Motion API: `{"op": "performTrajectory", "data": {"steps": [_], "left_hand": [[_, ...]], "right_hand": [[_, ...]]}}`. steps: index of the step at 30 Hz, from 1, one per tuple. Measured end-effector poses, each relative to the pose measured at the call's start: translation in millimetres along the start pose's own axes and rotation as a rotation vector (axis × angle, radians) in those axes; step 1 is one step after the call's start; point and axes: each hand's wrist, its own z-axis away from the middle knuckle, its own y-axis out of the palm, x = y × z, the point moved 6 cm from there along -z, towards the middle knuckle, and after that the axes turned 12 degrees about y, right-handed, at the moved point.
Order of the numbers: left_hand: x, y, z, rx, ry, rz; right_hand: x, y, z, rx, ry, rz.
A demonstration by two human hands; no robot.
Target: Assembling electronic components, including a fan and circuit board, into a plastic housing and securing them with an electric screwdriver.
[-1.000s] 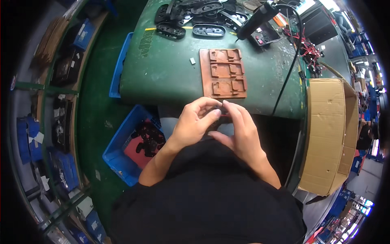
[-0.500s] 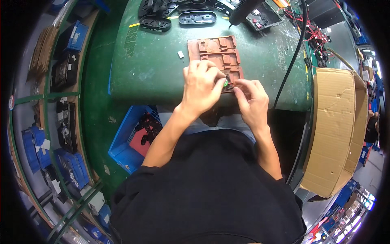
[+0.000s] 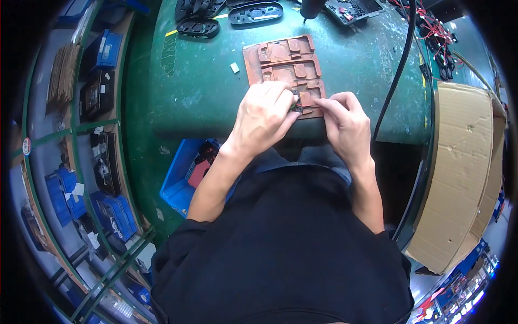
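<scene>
Crowding green bench point(image 3: 205, 97), blue bins point(image 3: 183, 173)

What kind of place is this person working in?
Most likely a small factory assembly bench: a reddish-brown jig plate on a green worktable, blue parts bins, and a cardboard carton nearby.

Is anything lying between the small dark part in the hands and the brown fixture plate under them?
Nothing visible does. The left hand and right hand pinch the small dark part right over the near edge of the brown fixture plate; its recesses there look bare.

Green bench point(image 3: 205, 92): brown jig point(image 3: 286, 62), black housings point(image 3: 253, 13)
</scene>
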Motion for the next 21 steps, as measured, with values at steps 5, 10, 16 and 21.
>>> {"op": "performTrajectory", "data": {"steps": [5,10,16,21], "left_hand": [[-11,3,-4,0.189,0.074,-0.134],[-11,10,-5,0.275,0.088,-0.235],[-7,3,3,0.153,0.118,-0.136],[-3,3,5,0.153,0.105,-0.051]], "right_hand": [[12,2,10,-0.034,-0.128,0.238],[8,2,7,-0.026,-0.130,0.241],[17,-2,5,-0.075,-0.118,0.115],[12,-1,13,-0.104,-0.103,0.081]]}}
